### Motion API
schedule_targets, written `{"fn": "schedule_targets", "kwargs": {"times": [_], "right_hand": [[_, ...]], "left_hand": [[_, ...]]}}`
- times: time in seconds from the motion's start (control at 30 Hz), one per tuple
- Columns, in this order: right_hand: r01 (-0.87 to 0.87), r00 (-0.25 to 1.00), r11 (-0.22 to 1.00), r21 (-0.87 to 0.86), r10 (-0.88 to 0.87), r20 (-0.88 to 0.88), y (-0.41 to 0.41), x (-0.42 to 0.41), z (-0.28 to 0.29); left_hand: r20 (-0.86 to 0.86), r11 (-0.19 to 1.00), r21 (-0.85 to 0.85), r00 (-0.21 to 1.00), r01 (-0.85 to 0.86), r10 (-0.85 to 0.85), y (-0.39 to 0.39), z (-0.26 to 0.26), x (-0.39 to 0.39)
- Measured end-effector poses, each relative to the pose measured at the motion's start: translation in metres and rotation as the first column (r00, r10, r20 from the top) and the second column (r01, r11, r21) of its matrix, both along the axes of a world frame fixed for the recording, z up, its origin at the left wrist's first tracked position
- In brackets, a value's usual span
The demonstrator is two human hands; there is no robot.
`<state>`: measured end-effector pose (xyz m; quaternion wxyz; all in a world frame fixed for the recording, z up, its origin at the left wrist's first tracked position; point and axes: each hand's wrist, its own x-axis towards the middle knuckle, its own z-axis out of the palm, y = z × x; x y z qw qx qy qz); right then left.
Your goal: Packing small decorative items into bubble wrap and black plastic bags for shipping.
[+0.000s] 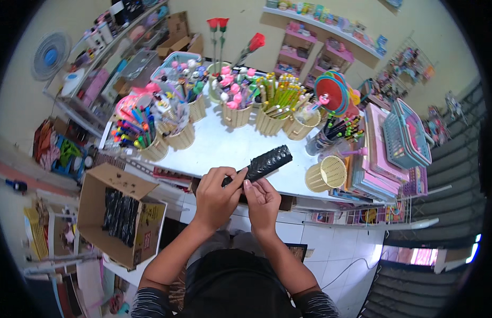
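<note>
A long bundle wrapped in black bubble wrap (269, 162) tilts up to the right above the front edge of the white table (226, 147). Around its lower left end are the fingers of my left hand (219, 192). My right hand (262, 200) grips the same end from below, its thumb and fingertips pressed against the wrap. What lies inside the wrap is hidden. To my left, an open cardboard box (91, 206) holds black wrapped material (120, 216). An empty woven cup (326, 175) stands to the right of the bundle.
Woven cups of markers (150, 147), novelty pens (234, 113) and pencils (271, 119) line the table's back. On the right rise stacked pink books (383, 155) with a blue basket (405, 135) on top. A metal-and-glass shelf (99, 79) stands at left.
</note>
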<state>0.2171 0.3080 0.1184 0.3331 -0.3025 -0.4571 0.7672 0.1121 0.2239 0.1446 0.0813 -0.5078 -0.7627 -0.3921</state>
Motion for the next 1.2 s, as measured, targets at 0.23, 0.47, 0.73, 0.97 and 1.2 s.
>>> {"fn": "schedule_targets", "kwargs": {"times": [0.23,0.47,0.73,0.97,1.2], "right_hand": [[-0.200,0.980,0.975,-0.092,0.201,-0.004,-0.018,0.009,-0.007],[-0.528,0.849,0.845,-0.087,0.523,-0.076,-0.052,0.016,-0.012],[-0.757,0.650,0.639,-0.137,0.757,-0.068,-0.122,0.014,-0.028],[-0.933,0.356,0.360,-0.024,0.929,0.104,-0.192,-0.005,-0.054],[-0.978,0.193,0.201,-0.045,0.970,0.148,-0.306,-0.002,-0.076]], "left_hand": [[-0.079,0.987,-0.062,0.986,-0.151,0.146,-0.049,-0.007,0.031],[0.397,0.955,0.079,0.887,-0.287,0.234,-0.128,-0.019,0.061],[0.784,0.787,0.120,0.544,-0.605,0.299,-0.214,-0.049,0.101],[0.941,0.738,0.040,0.273,-0.674,0.199,-0.315,-0.070,0.124],[0.984,0.622,0.094,0.168,-0.777,0.061,-0.418,-0.094,0.165]]}}
